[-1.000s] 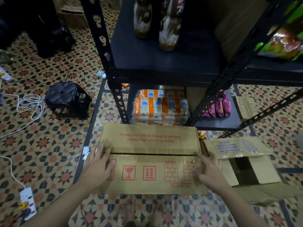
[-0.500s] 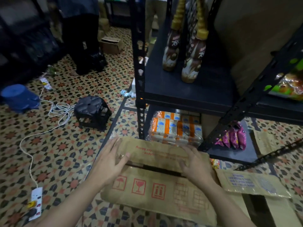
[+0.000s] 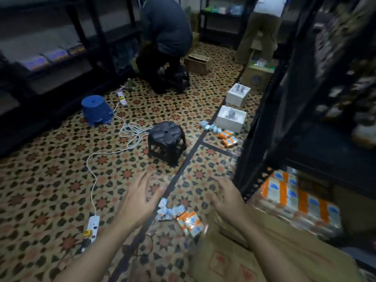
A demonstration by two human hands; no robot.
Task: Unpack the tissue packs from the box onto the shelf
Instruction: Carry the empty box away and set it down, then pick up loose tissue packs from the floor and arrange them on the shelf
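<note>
Head-worn view, motion-blurred, looking down across a patterned tile floor.

Nearest, at the lower right, one brown cardboard box lay on the floor with red handling symbols on top. Whether its flaps were open could not be told. The right hand hovered over the box's far edge and the left hand over bare floor. Both had their fingers spread apart and held nothing.

Between the hands lay a scatter of loose packets, orange-and-white and pale blue, too blurred to count. Just right of the right hand rose the black upright of the shelf. One wrapped bundle of orange-and-blue tissue packs sat on its bottom board, near the front edge.

The work seemed to be between grips, with neither hand on the box. The next move would likely call for both hands on the box top, parting the flaps and lifting a bundle onto the bottom board beside the one already there.

Farther off stood one black stool. One white cable ran between two power strips, the nearer one by the left forearm. Two more orange packs and two white boxes lay along the shelf's foot. One blue tub sat upturned. Two people worked at the far end.
</note>
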